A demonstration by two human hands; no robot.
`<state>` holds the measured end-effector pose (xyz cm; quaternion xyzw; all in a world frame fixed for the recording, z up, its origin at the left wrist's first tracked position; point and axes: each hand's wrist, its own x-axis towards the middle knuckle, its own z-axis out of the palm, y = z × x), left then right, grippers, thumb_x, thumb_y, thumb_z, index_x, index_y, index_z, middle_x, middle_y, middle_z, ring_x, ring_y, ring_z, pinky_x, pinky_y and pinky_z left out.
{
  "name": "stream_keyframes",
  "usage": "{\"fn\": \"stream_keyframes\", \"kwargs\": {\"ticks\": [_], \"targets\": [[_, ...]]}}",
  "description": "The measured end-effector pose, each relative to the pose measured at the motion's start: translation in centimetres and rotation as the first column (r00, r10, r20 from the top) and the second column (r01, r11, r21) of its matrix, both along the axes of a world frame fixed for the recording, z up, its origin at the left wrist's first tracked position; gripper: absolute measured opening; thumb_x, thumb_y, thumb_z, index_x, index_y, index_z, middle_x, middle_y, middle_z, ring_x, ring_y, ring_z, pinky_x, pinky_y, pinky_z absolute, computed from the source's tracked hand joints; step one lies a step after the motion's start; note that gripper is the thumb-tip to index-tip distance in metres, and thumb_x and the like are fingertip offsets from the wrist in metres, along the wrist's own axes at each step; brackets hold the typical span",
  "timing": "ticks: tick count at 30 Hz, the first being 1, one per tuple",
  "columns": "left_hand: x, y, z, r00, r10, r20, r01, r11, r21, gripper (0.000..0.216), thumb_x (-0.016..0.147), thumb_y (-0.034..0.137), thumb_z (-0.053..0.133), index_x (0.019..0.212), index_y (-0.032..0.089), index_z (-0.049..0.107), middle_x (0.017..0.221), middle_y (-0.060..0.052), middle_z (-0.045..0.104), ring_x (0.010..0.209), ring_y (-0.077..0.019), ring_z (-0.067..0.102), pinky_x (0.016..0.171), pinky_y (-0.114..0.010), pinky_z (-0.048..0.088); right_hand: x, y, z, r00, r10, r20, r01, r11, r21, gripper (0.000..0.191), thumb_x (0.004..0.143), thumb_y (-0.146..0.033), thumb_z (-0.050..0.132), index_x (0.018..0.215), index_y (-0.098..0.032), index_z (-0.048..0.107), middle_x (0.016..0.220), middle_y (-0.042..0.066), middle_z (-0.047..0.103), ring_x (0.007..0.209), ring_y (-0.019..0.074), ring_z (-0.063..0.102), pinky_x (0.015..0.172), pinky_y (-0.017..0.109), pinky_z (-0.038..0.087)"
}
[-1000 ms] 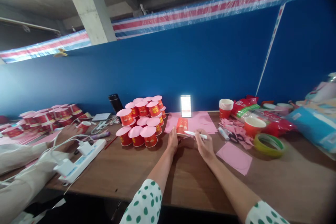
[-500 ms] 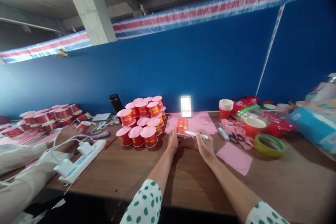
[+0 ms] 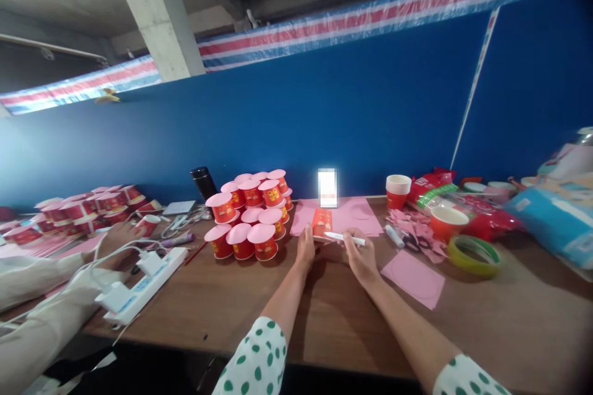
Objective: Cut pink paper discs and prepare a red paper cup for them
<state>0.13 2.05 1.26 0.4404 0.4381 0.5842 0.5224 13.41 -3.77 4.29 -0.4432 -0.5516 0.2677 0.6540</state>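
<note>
My left hand rests against a red paper cup standing upside down on a pink paper sheet on the wooden table. Its fingers are closed around the cup's near side. My right hand grips a white pen whose tip points at the base of the cup. Just left of the cup stands a pile of red cups with pink paper lids.
A white power strip with cables lies at the left, beside another person's sleeved arms. More lidded cups stand far left. Right: a pink square, green tape roll, open cup, cup stack, pink scraps, bags. A black flask.
</note>
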Motion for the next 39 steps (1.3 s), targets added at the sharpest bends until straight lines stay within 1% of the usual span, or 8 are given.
{"fn": "stream_keyframes", "kwargs": {"ticks": [2, 6, 10, 15, 24, 31, 39], "targets": [[0.06, -0.08, 0.13, 1.000, 0.007, -0.011, -0.007, 1.000, 0.001, 0.055, 0.077, 0.066, 0.040, 0.084, 0.015, 0.058, 0.070, -0.006, 0.064, 0.057, -0.0168, 0.060, 0.047, -0.023, 0.040, 0.01, 0.01, -0.03, 1.000, 0.001, 0.005, -0.001, 1.000, 0.000, 0.025, 0.085, -0.035, 0.048, 0.066, -0.019, 0.055, 0.056, -0.002, 0.054, 0.049, 0.0118, 0.045, 0.049, 0.023, 0.036], [0.13, -0.32, 0.48, 0.999, 0.007, -0.033, -0.007, 1.000, 0.009, 0.054, 0.077, 0.066, 0.039, 0.080, 0.015, 0.057, 0.070, -0.006, 0.064, 0.054, -0.0157, 0.058, 0.048, -0.025, 0.042, -0.04, 0.05, 0.00, 1.000, 0.004, 0.019, -0.004, 1.000, 0.007, 0.025, 0.083, -0.035, 0.050, 0.065, -0.019, 0.056, 0.057, -0.001, 0.056, 0.054, 0.0136, 0.049, 0.052, 0.024, 0.038], [0.13, -0.52, 0.66, 0.999, -0.001, -0.050, 0.001, 1.000, 0.003, 0.055, 0.078, 0.066, 0.038, 0.083, 0.016, 0.058, 0.070, -0.006, 0.063, 0.054, -0.0162, 0.059, 0.048, -0.025, 0.041, -0.07, -0.01, 0.13, 1.000, -0.004, 0.014, 0.004, 1.000, 0.007, 0.025, 0.084, -0.035, 0.048, 0.066, -0.020, 0.055, 0.056, -0.002, 0.055, 0.054, 0.0137, 0.050, 0.052, 0.024, 0.038], [0.11, -0.51, 0.43, 0.997, -0.009, -0.082, 0.008, 1.000, -0.003, 0.055, 0.078, 0.066, 0.037, 0.087, 0.017, 0.058, 0.075, -0.006, 0.065, 0.058, -0.0174, 0.061, 0.047, -0.025, 0.042, -0.09, -0.17, 0.16, 1.000, 0.004, 0.027, -0.004, 1.000, 0.008, 0.023, 0.084, -0.034, 0.049, 0.068, -0.019, 0.056, 0.059, -0.001, 0.056, 0.056, 0.0142, 0.050, 0.053, 0.024, 0.038], [-0.11, -0.05, -0.12, 0.992, 0.023, -0.121, -0.018, 0.999, 0.040, 0.053, 0.078, 0.064, 0.039, 0.083, 0.016, 0.059, 0.077, -0.008, 0.066, 0.066, -0.0184, 0.061, 0.056, -0.027, 0.046, -0.06, -0.39, 0.61, 0.999, 0.002, 0.034, -0.002, 1.000, 0.017, 0.024, 0.085, -0.035, 0.048, 0.068, -0.020, 0.055, 0.060, -0.001, 0.055, 0.058, 0.0148, 0.051, 0.056, 0.025, 0.039], [0.09, -0.39, 0.18, 0.993, 0.019, -0.120, -0.018, 1.000, 0.010, 0.052, 0.078, 0.064, 0.039, 0.084, 0.017, 0.058, 0.074, -0.005, 0.064, 0.058, -0.0163, 0.059, 0.049, -0.026, 0.045, -0.02, -0.32, 0.54, 0.999, -0.013, 0.034, 0.012, 1.000, 0.012, 0.024, 0.085, -0.035, 0.048, 0.067, -0.020, 0.055, 0.059, -0.001, 0.055, 0.057, 0.0146, 0.051, 0.056, 0.025, 0.039], [0.07, -0.18, -0.10, 0.991, 0.014, -0.131, -0.013, 1.000, 0.011, 0.051, 0.078, 0.065, 0.039, 0.084, 0.017, 0.059, 0.074, -0.005, 0.064, 0.061, -0.0171, 0.059, 0.051, -0.025, 0.044, -0.03, -0.30, 0.50, 0.999, -0.030, 0.037, 0.030, 1.000, 0.003, 0.024, 0.083, -0.035, 0.049, 0.066, -0.020, 0.055, 0.057, -0.001, 0.055, 0.053, 0.0135, 0.048, 0.052, 0.024, 0.037]]}}
